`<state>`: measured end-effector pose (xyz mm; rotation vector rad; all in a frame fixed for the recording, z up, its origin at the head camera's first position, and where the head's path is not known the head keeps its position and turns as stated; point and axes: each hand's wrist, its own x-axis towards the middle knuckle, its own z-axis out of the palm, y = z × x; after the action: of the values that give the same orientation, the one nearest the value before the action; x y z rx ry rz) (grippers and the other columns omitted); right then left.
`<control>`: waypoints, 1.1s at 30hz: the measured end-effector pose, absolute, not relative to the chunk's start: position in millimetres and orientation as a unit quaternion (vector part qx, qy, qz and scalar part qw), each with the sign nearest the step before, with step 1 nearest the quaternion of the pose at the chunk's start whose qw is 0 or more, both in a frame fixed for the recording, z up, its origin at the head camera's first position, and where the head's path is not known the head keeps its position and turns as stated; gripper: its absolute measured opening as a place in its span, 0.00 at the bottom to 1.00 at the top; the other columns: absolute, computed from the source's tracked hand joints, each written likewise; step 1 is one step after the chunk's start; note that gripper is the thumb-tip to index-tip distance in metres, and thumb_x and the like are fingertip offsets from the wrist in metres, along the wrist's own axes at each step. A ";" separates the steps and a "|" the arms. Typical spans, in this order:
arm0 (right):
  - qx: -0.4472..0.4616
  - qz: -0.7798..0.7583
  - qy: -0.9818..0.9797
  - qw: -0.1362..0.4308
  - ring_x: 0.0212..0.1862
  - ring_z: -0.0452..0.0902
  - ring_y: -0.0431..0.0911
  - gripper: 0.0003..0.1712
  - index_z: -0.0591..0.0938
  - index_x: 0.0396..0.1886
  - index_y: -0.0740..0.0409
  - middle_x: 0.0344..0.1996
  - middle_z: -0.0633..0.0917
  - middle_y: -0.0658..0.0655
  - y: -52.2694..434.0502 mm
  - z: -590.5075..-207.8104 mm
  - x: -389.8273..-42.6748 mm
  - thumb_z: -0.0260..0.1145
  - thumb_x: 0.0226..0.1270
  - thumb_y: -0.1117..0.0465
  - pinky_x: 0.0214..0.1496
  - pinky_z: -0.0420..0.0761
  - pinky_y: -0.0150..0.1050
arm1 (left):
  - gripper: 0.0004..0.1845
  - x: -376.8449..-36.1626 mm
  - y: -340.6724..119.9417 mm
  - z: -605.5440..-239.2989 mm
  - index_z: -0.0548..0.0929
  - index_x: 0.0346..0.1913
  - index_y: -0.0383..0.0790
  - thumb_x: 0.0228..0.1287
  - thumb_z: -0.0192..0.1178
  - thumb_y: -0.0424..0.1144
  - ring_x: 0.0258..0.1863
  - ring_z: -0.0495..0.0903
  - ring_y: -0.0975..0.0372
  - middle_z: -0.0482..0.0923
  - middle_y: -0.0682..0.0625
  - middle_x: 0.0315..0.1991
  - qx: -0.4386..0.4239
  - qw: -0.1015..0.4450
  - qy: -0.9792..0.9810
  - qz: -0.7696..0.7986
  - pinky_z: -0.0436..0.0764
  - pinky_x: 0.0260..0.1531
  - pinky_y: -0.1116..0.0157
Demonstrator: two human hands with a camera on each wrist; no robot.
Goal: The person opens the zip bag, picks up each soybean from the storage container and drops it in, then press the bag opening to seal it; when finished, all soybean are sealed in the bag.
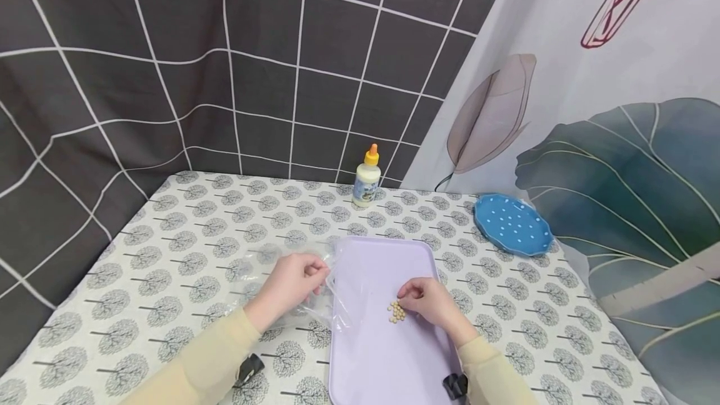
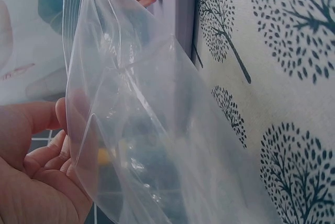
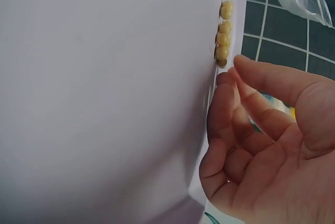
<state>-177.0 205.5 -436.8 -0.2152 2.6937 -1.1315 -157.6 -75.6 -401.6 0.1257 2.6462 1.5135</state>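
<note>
The step in hand looked to be gathering the yellow beans [image 1: 397, 312] from the tray [image 1: 394, 361]: they sat in a loose cluster on its floor, toward its right side. My right hand [image 1: 430, 302] was over the tray just beside them, fingers curled and thumb near the forefinger; whether a bean was between the tips I couldn't tell. My left hand [image 1: 295, 277], by the tray's left rim, pinched the edge of a plastic bag [image 2: 141, 109] between thumb and finger, the bag spreading from left of the tray across that rim. I judged the next move called for a light, precise pinch, since smooth round beans could roll.

The bag was clear, thin and creased, with a ridged strip along one edge. The tray was smooth, matte lilac, a round-cornered rectangle; under it lay a tree-printed cloth [image 1: 225, 230].
</note>
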 end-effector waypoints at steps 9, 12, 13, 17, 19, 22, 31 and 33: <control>-0.095 -0.357 0.923 0.109 0.26 0.70 0.41 0.07 0.83 0.29 0.57 0.20 0.77 0.49 205.1 -437.2 -178.2 0.69 0.51 0.70 0.27 0.74 0.31 | 0.03 -157.0 -75.5 -403.5 0.82 0.34 0.40 0.63 0.60 0.35 0.17 0.78 0.56 0.81 0.47 0.24 0.042 0.050 0.865 0.497 0.77 0.12 0.71; -0.101 -0.346 0.926 0.108 0.26 0.70 0.41 0.08 0.83 0.29 0.56 0.20 0.76 0.49 204.3 -436.8 -178.5 0.69 0.49 0.71 0.29 0.74 0.31 | 0.03 -157.0 -75.4 -404.2 0.82 0.34 0.41 0.63 0.60 0.36 0.16 0.77 0.58 0.81 0.48 0.24 0.046 0.047 0.868 0.492 0.77 0.12 0.71; -0.101 -0.344 0.927 0.108 0.26 0.70 0.41 0.08 0.83 0.28 0.55 0.20 0.76 0.49 204.0 -436.7 -178.5 0.69 0.49 0.71 0.30 0.74 0.32 | 0.03 -157.0 -75.4 -404.2 0.82 0.34 0.41 0.63 0.60 0.36 0.16 0.77 0.59 0.81 0.48 0.24 0.047 0.046 0.869 0.491 0.76 0.12 0.71; -0.097 -0.343 0.927 0.113 0.27 0.71 0.41 0.09 0.83 0.28 0.54 0.21 0.76 0.49 202.7 -435.9 -178.6 0.69 0.49 0.71 0.31 0.75 0.34 | 0.03 -156.8 -75.5 -403.7 0.82 0.34 0.42 0.63 0.61 0.37 0.14 0.75 0.61 0.81 0.49 0.23 0.043 0.049 0.869 0.490 0.76 0.11 0.71; -0.098 -0.342 0.928 0.114 0.27 0.70 0.42 0.09 0.83 0.28 0.54 0.21 0.76 0.49 202.0 -435.5 -178.9 0.69 0.49 0.71 0.32 0.75 0.34 | 0.03 -156.7 -75.6 -403.2 0.82 0.34 0.41 0.63 0.60 0.37 0.14 0.75 0.61 0.81 0.49 0.23 0.042 0.051 0.869 0.490 0.76 0.11 0.71; -0.100 -0.341 0.928 0.114 0.27 0.70 0.42 0.09 0.83 0.28 0.54 0.20 0.76 0.49 201.3 -435.8 -180.1 0.69 0.49 0.71 0.31 0.75 0.34 | 0.04 -157.3 -75.6 -403.5 0.83 0.35 0.40 0.63 0.60 0.37 0.14 0.74 0.62 0.81 0.49 0.23 0.046 0.051 0.869 0.490 0.76 0.11 0.70; -0.101 -0.341 0.927 0.117 0.25 0.69 0.41 0.10 0.84 0.29 0.53 0.19 0.75 0.49 198.2 -435.7 -182.7 0.69 0.49 0.71 0.28 0.73 0.32 | 0.05 -157.8 -75.8 -404.6 0.83 0.36 0.38 0.63 0.61 0.36 0.14 0.74 0.61 0.80 0.49 0.22 0.048 0.056 0.865 0.496 0.75 0.11 0.71; -0.103 -0.341 0.927 0.116 0.25 0.69 0.41 0.10 0.84 0.28 0.53 0.19 0.75 0.49 197.5 -435.0 -182.7 0.69 0.49 0.72 0.27 0.73 0.32 | 0.05 -157.7 -75.9 -405.0 0.83 0.36 0.38 0.63 0.61 0.36 0.14 0.75 0.60 0.80 0.49 0.22 0.048 0.057 0.864 0.498 0.76 0.11 0.71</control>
<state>-182.7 197.5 -435.0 -0.3020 2.7161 -0.9979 -157.7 -75.9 -405.0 0.1451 2.6201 1.5086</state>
